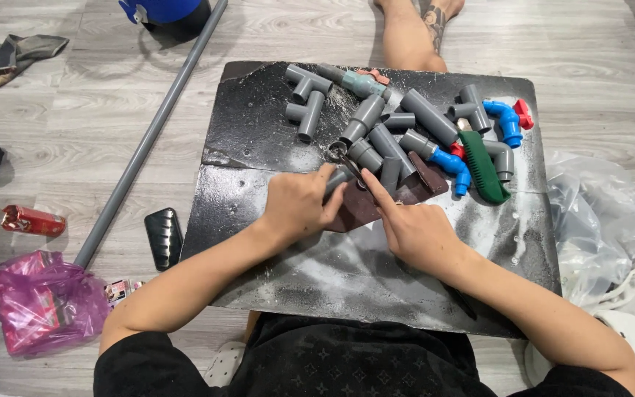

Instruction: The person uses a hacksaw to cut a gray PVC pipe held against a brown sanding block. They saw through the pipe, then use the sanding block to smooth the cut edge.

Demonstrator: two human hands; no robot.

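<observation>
Both hands work on the black board [273,272]: left hand [299,206] fingers clamped on a grey pipe fitting [337,179], right hand [417,231] fingers together.

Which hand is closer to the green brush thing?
The right hand. It rests on the black board just left of and below the green brush; neither touches it. The left hand lies farther left, gripping a grey pipe piece.

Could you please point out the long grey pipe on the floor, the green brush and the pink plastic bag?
long grey pipe [148,140], head view, middle of its length.
green brush [485,169], head view, middle of its body.
pink plastic bag [45,301], head view, centre of the bag.
</observation>
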